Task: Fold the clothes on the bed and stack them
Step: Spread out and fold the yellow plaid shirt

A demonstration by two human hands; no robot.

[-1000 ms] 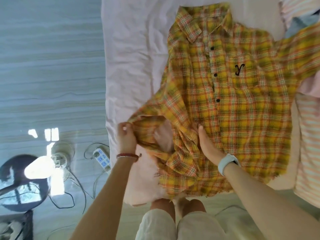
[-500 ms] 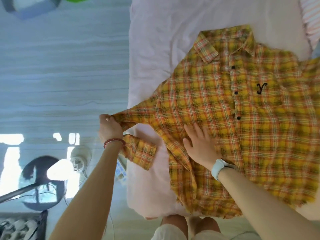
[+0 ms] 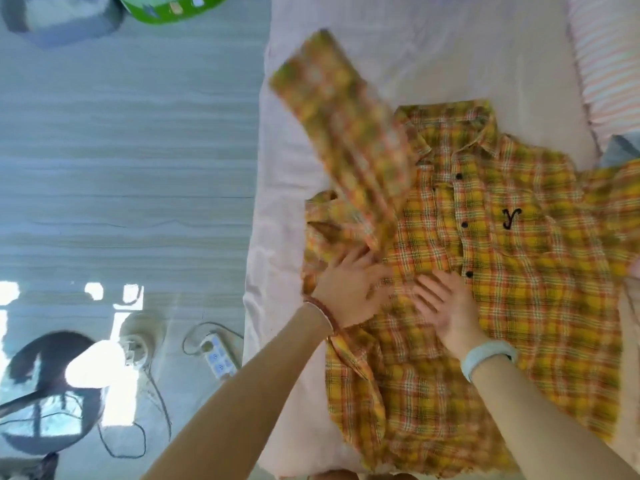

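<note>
The yellow plaid shirt (image 3: 502, 258) lies face up, buttons showing, on the pink bed sheet (image 3: 450, 57), its collar toward 12 o'clock and its hem toward 6 o'clock, close to the bed's near edge. The step in hand looks like the first side fold: bringing the sleeve (image 3: 349, 133) on the 9 o'clock side in over the body. To do it well, the fold line should run straight from the shoulder down to the hem, parallel to the button placket, with one hand pinning that line while the other lays the sleeve flat along it; the cloth bunched toward 7 o'clock needs smoothing first, or the crease will set crooked. The sleeve is blurred and appears to be in the air, slanting from the middle of the shirt up toward 11 o'clock, so where it will land is uncertain. The left hand (image 3: 349, 292) lies on the shirt's 9 o'clock side with its fingers spread, their tips at the base of that sleeve; it is blurred, and it seems to press rather than pinch. The right hand (image 3: 446, 299) lies flat and spread just beside it toward 3 o'clock, palm down on the front panel below the lowest visible button, pressing the cloth and gripping nothing. A striped garment (image 3: 609, 64) waits at 1 o'clock.
</note>
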